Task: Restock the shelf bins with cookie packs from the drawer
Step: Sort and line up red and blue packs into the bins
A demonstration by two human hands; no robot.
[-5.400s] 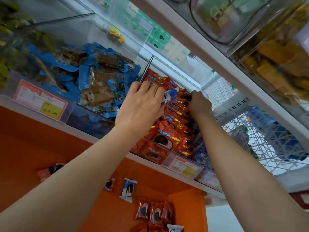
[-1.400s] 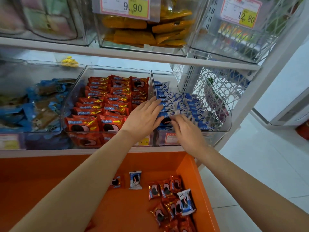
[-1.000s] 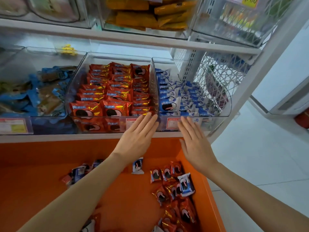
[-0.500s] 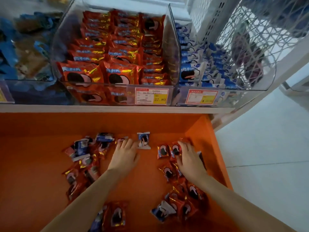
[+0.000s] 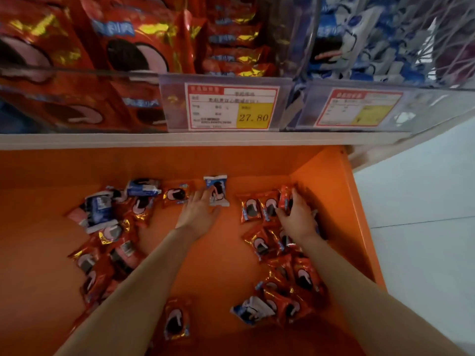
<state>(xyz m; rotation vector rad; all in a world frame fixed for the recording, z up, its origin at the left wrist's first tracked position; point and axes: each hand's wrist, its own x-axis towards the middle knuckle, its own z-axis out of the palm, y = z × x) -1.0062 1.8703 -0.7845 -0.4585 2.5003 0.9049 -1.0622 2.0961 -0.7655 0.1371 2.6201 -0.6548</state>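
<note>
Open lane down bare drawer floor [image 5: 223,265] between the arms; cookie packs [image 5: 110,232] crowd both sides, drawer wall [image 5: 334,201] hems the right, shelf edge [image 5: 180,140] overhangs the back.

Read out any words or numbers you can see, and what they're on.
"27.80": yellow patch of the left price tag.
Other print on that tag: too blurred.
Print on the right price tag: too blurred.
Blue lettering on the red packs: unreadable.
</note>
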